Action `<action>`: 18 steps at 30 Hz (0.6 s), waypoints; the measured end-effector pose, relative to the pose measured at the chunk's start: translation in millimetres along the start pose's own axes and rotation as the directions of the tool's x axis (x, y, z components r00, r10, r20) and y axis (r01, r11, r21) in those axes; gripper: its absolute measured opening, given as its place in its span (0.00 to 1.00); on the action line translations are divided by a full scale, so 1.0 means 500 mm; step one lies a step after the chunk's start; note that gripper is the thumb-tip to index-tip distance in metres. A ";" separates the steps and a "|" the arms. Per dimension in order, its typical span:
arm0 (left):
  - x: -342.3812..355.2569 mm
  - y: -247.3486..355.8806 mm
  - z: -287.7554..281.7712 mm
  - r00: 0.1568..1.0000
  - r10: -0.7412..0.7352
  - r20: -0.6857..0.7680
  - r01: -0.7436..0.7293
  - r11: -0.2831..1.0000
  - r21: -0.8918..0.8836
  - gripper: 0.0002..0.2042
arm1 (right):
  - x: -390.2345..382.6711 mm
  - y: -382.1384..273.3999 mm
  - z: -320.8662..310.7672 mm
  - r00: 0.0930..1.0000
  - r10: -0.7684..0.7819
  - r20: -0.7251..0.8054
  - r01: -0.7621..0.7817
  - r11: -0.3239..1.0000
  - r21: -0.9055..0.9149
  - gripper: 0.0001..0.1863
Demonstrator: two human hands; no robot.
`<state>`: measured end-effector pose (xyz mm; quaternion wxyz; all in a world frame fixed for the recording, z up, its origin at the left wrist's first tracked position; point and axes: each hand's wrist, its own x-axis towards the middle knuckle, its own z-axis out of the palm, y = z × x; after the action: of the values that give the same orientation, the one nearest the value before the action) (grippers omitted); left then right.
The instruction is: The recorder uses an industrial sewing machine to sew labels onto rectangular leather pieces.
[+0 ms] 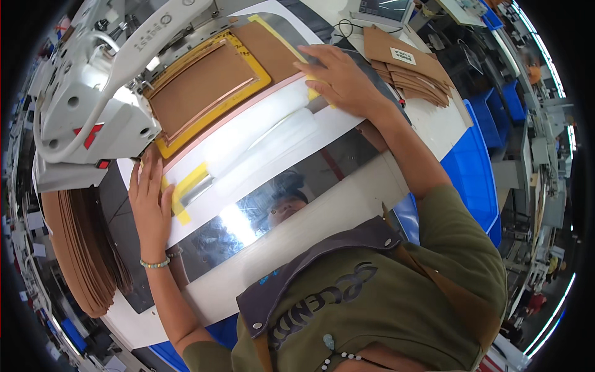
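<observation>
Machine [87,105] in white crowds the upper left of the pale surface [297,232], its head reaching over a yellow frame [253,59] that lies on a brown sheet [273,46]. Left hand [149,198] rests at the sheet's near left corner, fingers nearly straight, thumb apart; right hand [341,80] spreads over the right end, its grip open too. Beneath, a white sheet [279,162] carries yellow tape [186,192] and a cloudy film strip [266,133]; nearer the person, a mirror-like panel [201,251] throws back a bright glare. Brown pieces stand stacked at left [80,254] — another pile [409,74], with a white label, lies at right near a screen [384,7]. A blue bin [468,167] sits against the surface's right side. Beyond — bent and small toward the rim — the room seems a workshop, with strip lights [539,49] and more blue containers.
</observation>
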<state>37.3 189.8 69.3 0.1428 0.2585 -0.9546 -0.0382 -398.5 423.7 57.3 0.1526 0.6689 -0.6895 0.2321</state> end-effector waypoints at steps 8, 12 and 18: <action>-0.003 0.000 -0.001 0.999 -0.027 0.035 0.025 0.999 0.048 0.25 | -0.005 0.003 0.002 0.985 0.012 0.175 -0.008 1.000 -0.021 0.23; -0.007 0.000 0.002 1.000 -0.013 0.002 0.012 0.995 0.095 0.25 | -0.008 0.008 0.006 0.985 0.031 0.168 -0.030 0.999 -0.011 0.24; -0.005 -0.006 -0.009 0.999 -0.023 -0.028 0.028 0.982 0.189 0.20 | -0.007 0.008 0.007 0.972 0.049 0.228 -0.055 0.998 0.019 0.26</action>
<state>42.3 188.6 72.7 0.1295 0.2837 -0.9486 0.0544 -402.2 424.7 52.3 0.0581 0.6747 -0.7167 0.1665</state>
